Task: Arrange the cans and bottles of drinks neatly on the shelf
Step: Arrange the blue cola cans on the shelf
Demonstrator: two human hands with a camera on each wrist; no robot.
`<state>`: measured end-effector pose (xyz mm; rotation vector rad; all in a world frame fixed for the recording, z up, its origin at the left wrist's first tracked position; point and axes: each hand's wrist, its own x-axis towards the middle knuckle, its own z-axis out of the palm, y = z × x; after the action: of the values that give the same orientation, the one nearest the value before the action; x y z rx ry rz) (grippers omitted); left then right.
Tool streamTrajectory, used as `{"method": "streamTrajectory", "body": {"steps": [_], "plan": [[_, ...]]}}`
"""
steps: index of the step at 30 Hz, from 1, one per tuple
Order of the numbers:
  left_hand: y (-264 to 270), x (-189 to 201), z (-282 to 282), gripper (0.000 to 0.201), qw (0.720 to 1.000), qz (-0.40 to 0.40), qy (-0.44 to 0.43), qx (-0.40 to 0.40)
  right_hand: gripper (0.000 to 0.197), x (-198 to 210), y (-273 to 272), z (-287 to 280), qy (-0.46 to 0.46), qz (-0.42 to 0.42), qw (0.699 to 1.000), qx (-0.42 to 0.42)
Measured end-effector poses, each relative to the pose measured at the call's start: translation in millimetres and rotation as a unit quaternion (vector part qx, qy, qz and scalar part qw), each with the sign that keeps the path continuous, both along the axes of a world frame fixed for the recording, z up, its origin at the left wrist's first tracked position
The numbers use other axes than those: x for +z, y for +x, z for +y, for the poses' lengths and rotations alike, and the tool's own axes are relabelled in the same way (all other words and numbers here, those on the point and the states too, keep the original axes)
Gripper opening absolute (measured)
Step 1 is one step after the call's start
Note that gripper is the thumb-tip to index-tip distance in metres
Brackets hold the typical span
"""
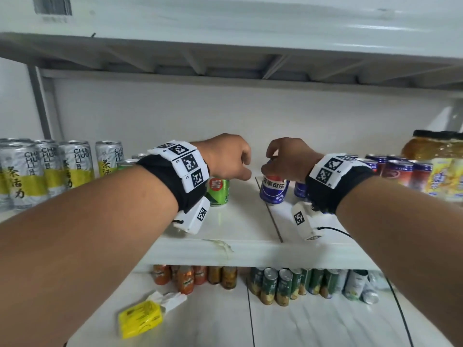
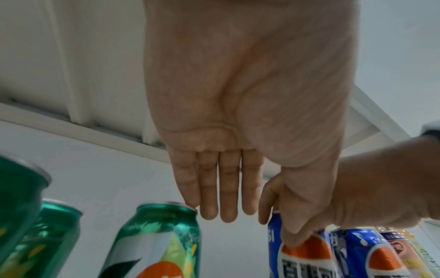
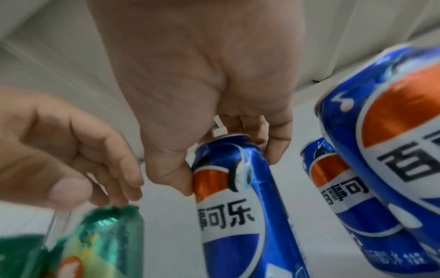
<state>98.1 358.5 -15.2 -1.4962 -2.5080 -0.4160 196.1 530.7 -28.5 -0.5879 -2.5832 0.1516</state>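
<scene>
A white shelf (image 1: pixel 240 229) holds drinks. The blue Pepsi can (image 1: pixel 273 189) stands near its middle, the right hand (image 1: pixel 288 162) gripping its top rim. Just left of it, the left hand (image 1: pixel 225 156) hovers, fingers straight, touching the green Sprite can (image 1: pixel 218 192).

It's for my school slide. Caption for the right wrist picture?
Right hand grips a blue cola can by its top.
</scene>
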Motion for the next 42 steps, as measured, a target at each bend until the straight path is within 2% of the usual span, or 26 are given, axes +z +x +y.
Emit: {"method": "streamTrajectory", "body": {"steps": [4, 6, 10, 14, 17, 20, 22, 25, 28, 32, 35, 38, 42], "plan": [[9, -3, -13, 0.053, 1.000, -0.009, 0.003, -0.026, 0.026, 13, 18, -35, -0.015, 0.022, 1.000, 0.004], [14, -5, -18, 0.053, 0.998, -0.024, 0.014, -0.053, 0.027, 21, 28, -53, -0.009, 0.041, 0.999, 0.018], [23, -12, -28, 0.034, 0.974, -0.164, 0.090, -0.125, 0.026, 32, 46, -85, -0.028, 0.131, 0.989, 0.057], [24, -14, -41, 0.034, 0.947, -0.221, 0.164, -0.164, 0.043, 24, 58, -104, -0.116, 0.236, 0.962, 0.071], [27, -22, -45, 0.031, 0.926, -0.261, 0.199, -0.186, 0.055, 8, 63, -111, -0.203, 0.273, 0.937, 0.076], [32, -32, -47, 0.029, 0.898, -0.309, 0.239, -0.202, 0.049, -7, 65, -116, -0.286, 0.282, 0.911, 0.090], [35, -40, -48, 0.029, 0.877, -0.350, 0.255, -0.206, 0.044, -16, 64, -116, -0.359, 0.285, 0.881, 0.118], [41, -55, -45, 0.039, 0.857, -0.401, 0.255, -0.200, 0.041, -32, 67, -112, -0.423, 0.288, 0.845, 0.156], [46, -75, -36, 0.041, 0.855, -0.415, 0.252, -0.182, 0.034, -50, 73, -102, -0.448, 0.275, 0.830, 0.185], [51, -93, -21, 0.044, 0.857, -0.410, 0.268, -0.159, 0.034, -68, 76, -83, -0.461, 0.273, 0.819, 0.205], [57, -107, -9, 0.057, 0.849, -0.415, 0.296, -0.136, 0.037, -81, 76, -68, -0.472, 0.281, 0.807, 0.219], [64, -121, 2, 0.071, 0.818, -0.438, 0.355, -0.118, 0.042, -95, 78, -54, -0.492, 0.275, 0.791, 0.238], [66, -124, 5, 0.054, 0.793, -0.455, 0.387, -0.119, 0.040, -106, 80, -41, -0.510, 0.266, 0.777, 0.255]]}}
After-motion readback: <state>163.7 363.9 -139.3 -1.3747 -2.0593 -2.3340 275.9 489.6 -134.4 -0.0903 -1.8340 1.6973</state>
